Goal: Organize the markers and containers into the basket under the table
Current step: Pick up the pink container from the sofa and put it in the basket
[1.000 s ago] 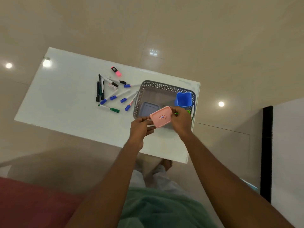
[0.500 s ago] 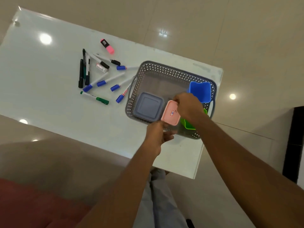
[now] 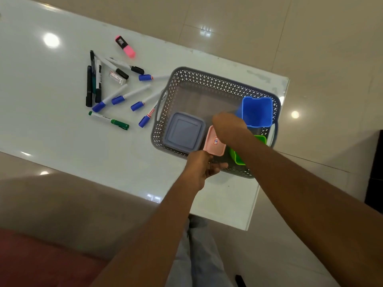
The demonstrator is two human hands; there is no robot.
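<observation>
Glossy white table on beige floor tiles

light: soft, even | glare: ceiling-lamp spots on table, floor | blur: right hand | edges: wide-angle bend

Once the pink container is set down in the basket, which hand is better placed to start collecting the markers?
Probably the left hand: it sits at the basket's near rim, on the side of the markers. The right hand is deeper inside, by the blue cup.
</observation>
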